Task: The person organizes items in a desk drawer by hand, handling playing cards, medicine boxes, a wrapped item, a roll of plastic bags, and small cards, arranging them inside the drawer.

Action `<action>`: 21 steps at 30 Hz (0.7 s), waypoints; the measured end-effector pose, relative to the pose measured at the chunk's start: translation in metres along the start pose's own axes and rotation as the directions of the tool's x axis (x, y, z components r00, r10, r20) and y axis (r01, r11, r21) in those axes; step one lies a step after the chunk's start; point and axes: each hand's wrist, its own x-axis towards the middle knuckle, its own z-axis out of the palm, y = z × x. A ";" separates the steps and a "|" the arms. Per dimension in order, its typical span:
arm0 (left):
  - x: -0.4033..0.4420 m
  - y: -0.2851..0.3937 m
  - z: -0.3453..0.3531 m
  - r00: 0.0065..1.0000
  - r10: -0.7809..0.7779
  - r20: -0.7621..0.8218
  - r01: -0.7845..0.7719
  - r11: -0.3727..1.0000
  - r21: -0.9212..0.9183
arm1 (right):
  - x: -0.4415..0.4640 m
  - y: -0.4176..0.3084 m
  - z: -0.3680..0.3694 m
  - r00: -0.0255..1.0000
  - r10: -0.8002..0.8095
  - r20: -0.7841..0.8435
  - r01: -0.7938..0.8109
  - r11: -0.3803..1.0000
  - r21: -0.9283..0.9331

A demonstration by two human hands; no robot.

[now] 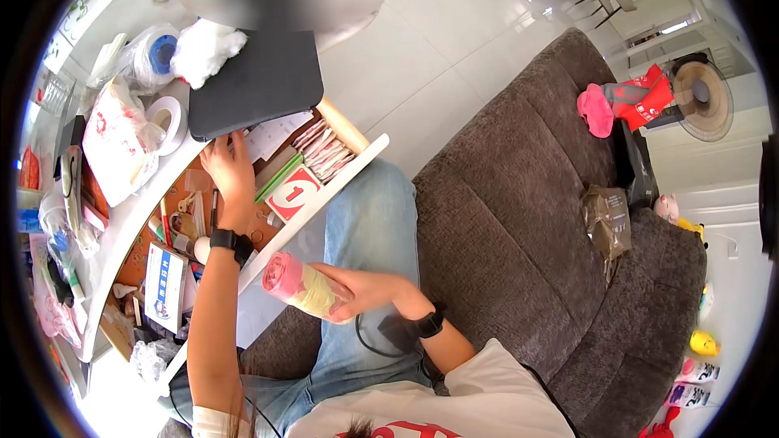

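Observation:
An open drawer (361, 154) full of small items lies across the left, under the white desk edge. My left hand (227, 164) reaches over it, its fingertips at the lower edge of a black flat case (256, 85); whether they grip anything is hidden. My right hand (357, 292) is wrapped round a clear container with a pink and yellow roll inside (304, 285), held above my leg. Beneath my left hand and forearm lie pens, a blue and white box (165, 286), a card with a red number 1 (294, 192) and a row of small packets (323, 150).
A grey sofa (503, 211) fills the middle right, with a brown plastic bag (606, 219) on it. A fan (702, 93) and red bags (649, 97) are beyond. Tape rolls (167, 123), a white plastic bag (118, 142) and white fluff (204, 50) sit on the desk.

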 end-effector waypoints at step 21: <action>0.002 0.018 0.004 0.987 0.113 0.113 -0.139 0.959 0.248 | 0.000 -0.004 -0.003 0.992 0.123 -0.040 -0.127 0.985 -0.115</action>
